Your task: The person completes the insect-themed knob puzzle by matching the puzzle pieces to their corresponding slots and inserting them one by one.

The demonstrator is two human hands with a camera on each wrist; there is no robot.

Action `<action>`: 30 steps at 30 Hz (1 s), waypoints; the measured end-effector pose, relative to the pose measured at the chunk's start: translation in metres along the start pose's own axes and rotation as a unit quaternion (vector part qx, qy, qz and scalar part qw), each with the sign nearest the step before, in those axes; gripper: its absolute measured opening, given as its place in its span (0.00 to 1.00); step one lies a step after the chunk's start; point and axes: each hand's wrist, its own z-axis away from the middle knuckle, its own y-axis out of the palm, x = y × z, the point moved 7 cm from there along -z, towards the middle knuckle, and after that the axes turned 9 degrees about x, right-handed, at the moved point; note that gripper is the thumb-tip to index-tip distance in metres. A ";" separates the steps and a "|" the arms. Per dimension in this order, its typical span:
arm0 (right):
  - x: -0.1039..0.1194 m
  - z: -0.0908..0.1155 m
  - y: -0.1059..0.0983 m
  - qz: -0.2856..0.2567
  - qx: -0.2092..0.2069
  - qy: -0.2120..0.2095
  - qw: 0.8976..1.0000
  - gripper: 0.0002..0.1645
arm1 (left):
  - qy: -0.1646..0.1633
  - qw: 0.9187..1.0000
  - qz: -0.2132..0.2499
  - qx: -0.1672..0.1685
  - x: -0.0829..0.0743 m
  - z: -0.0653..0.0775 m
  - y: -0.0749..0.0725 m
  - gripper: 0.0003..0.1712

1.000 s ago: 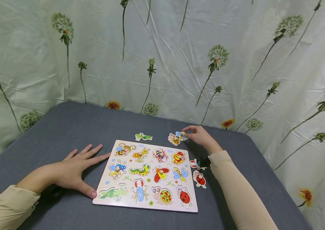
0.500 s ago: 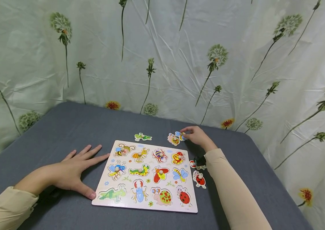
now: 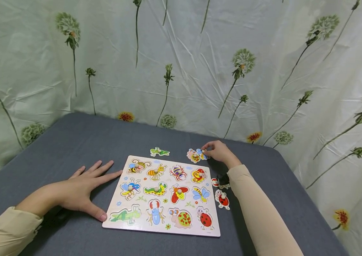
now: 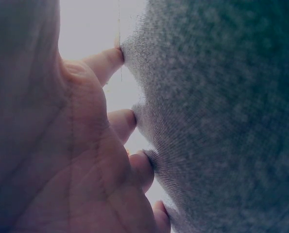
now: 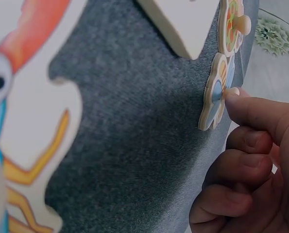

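Seven knobbed insect pieces (image 3: 157,190) sit in the pale wooden board (image 3: 144,210); five recesses (image 3: 182,218) show printed pictures. The left hand (image 3: 80,191), fingers spread, touches the board's left edge. Near the gray woven surface's far edge, the right hand (image 3: 221,153) pinches the dragonfly piece (image 5: 213,102), its thick wooden rim clearer from the right wrist.

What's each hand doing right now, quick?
Left hand: open, spread at the puzzle board's left edge, gripping nothing.
Right hand: closed, pinching the blue-winged insect piece.
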 end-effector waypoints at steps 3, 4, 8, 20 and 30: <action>0.000 -0.001 0.000 0.015 -0.006 0.004 1.000 0.15 | -0.001 1.000 0.000 -0.002 0.000 -0.001 0.000 0.74; 0.000 -0.001 0.001 0.021 -0.009 0.004 1.000 0.15 | 0.000 1.000 0.000 -0.003 0.000 -0.001 0.000 0.74; 0.001 -0.003 0.001 0.050 -0.011 0.004 0.999 0.14 | 0.003 1.000 0.000 -0.006 0.001 -0.001 0.000 0.74; -0.013 0.004 -0.004 0.078 -0.015 0.000 0.997 0.10 | 0.004 1.000 0.006 -0.004 -0.002 -0.002 -0.001 0.73; -0.025 0.008 -0.007 0.071 -0.014 0.013 0.997 0.10 | 0.000 1.000 0.011 0.006 -0.001 0.001 0.000 0.72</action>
